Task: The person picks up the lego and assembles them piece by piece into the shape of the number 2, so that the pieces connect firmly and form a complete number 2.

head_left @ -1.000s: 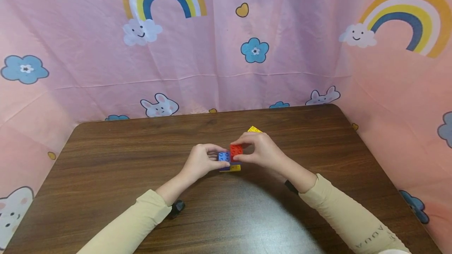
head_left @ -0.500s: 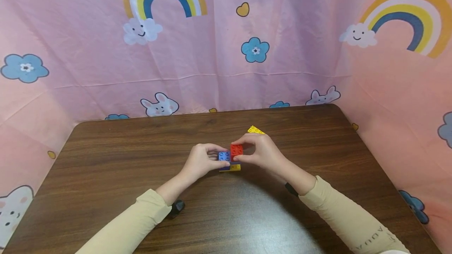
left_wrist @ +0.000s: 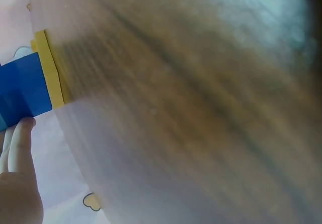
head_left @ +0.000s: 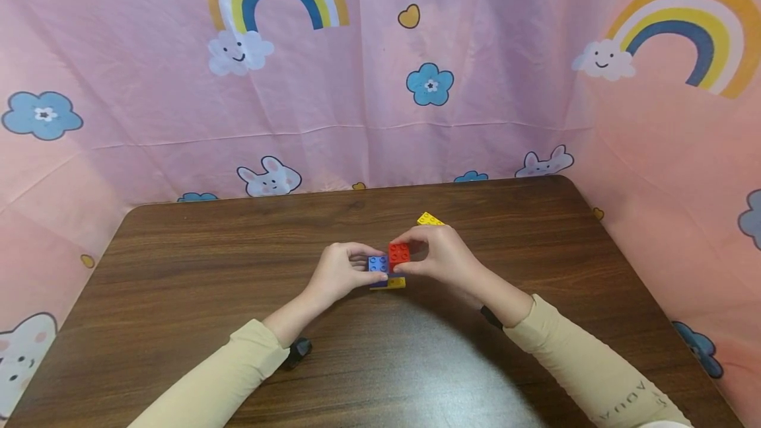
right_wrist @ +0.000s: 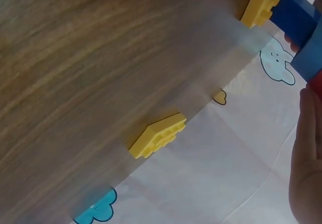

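Note:
A small stack of toy building bricks stands mid-table on a low yellow brick [head_left: 397, 283]. My left hand [head_left: 335, 275] holds the stack's blue brick [head_left: 377, 263] between thumb and fingers; in the left wrist view, fingers touch the blue side [left_wrist: 22, 90] above the yellow base [left_wrist: 50, 68]. With my right hand [head_left: 444, 256] I pinch a red brick [head_left: 399, 253], studs upward, just right of the blue one. In the right wrist view the red brick [right_wrist: 316, 83] meets a lighter blue brick [right_wrist: 308, 58]; whether they are joined cannot be told.
Behind my right hand a second yellow brick [head_left: 429, 218] lies on the wooden table [head_left: 208, 269], partly hidden in the head view, fully seen in the right wrist view. Patterned pink cloth [head_left: 380, 104] hangs along the table's back and sides.
Little differs. The red brick and my right hand have shifted very slightly, uncovering a bit more of the yellow brick behind. My left hand keeps its hold on the blue brick.

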### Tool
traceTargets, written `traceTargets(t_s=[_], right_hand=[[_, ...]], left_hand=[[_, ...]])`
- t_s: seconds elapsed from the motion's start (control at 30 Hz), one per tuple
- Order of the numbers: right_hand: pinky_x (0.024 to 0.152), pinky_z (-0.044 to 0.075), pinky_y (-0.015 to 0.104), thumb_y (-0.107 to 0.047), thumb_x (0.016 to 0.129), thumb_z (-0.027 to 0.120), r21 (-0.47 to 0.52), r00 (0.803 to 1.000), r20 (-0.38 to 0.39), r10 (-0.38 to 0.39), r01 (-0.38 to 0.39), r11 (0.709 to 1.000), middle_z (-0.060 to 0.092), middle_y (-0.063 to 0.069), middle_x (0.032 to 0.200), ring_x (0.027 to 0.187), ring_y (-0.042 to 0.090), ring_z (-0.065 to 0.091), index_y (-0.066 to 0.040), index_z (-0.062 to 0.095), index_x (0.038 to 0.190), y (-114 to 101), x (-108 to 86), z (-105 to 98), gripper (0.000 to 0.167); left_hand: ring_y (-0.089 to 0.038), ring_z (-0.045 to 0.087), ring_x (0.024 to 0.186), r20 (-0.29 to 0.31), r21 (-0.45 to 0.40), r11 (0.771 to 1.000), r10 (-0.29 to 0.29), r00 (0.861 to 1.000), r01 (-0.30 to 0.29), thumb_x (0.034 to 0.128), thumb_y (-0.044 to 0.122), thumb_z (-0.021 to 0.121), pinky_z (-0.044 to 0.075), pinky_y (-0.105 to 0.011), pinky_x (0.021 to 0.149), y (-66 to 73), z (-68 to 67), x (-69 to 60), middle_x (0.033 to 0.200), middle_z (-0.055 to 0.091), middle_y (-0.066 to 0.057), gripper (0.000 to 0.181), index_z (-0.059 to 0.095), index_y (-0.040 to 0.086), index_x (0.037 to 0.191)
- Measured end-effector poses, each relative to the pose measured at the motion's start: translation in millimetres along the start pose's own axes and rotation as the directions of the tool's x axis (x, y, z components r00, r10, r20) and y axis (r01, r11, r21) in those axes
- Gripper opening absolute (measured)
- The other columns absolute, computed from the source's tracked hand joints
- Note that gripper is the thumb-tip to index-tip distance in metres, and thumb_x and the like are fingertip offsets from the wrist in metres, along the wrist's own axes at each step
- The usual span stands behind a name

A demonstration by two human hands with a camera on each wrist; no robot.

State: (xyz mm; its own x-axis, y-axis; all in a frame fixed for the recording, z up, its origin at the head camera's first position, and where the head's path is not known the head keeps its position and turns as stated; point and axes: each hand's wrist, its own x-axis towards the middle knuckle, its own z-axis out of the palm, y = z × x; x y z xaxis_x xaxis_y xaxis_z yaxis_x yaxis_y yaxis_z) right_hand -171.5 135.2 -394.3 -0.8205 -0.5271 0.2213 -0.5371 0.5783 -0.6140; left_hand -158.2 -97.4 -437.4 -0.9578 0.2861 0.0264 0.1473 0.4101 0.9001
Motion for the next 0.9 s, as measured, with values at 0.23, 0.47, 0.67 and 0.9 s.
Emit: traceTargets(t_s=[0.23,0.47,0.67,0.9], right_hand=[[0.083,0.066,0.033,-0.020,0.079,0.097,0.001,1.000,-0.006,0.002,-0.002,1.000,0.083,0.005,0.106,0.094,0.016,0.076,-0.007,0.081,0.113,0.1,-0.8,1.4,0.040],[0.077,0.066,0.026,-0.018,0.079,0.096,0.065,1.000,0.008,0.026,-0.027,0.998,0.083,0.007,0.103,0.088,0.016,0.076,-0.005,0.081,0.111,1.7,0.1,1.2,0.038],[0.078,0.066,0.027,-0.018,0.078,0.097,0.063,1.000,0.007,0.024,-0.024,0.998,0.083,0.007,0.103,0.088,0.015,0.075,-0.005,0.081,0.112,1.0,0.0,2.3,0.040],[0.088,0.067,0.035,-0.012,0.080,0.095,0.185,0.999,-0.009,0.040,-0.038,0.982,0.082,0.010,0.107,0.098,0.022,0.076,-0.003,0.079,0.115,7.8,-3.0,9.0,0.039]], left_hand=[[-0.034,0.079,0.107,0.004,-0.024,1.000,-0.007,1.000,0.007,0.0821,0.008,0.092,0.067,-0.037,0.087,-1.1,0.8,-0.2,0.114,0.080,-0.021,0.033,0.081,0.000,0.112],[-0.035,0.079,0.108,-0.004,-0.007,1.000,0.001,1.000,-0.001,0.0820,0.008,0.092,0.067,-0.039,0.088,-2.6,1.0,0.5,0.114,0.080,-0.021,0.033,0.081,0.000,0.112],[-0.035,0.079,0.108,-0.002,-0.014,1.000,0.010,1.000,-0.010,0.0819,0.007,0.093,0.067,-0.039,0.089,-1.4,-0.5,0.0,0.114,0.080,-0.021,0.033,0.080,-0.001,0.112],[-0.035,0.079,0.109,0.009,-0.017,1.000,0.000,1.000,0.001,0.0826,0.008,0.092,0.067,-0.038,0.089,-1.6,-1.0,0.4,0.116,0.079,-0.021,0.034,0.080,0.000,0.113]])
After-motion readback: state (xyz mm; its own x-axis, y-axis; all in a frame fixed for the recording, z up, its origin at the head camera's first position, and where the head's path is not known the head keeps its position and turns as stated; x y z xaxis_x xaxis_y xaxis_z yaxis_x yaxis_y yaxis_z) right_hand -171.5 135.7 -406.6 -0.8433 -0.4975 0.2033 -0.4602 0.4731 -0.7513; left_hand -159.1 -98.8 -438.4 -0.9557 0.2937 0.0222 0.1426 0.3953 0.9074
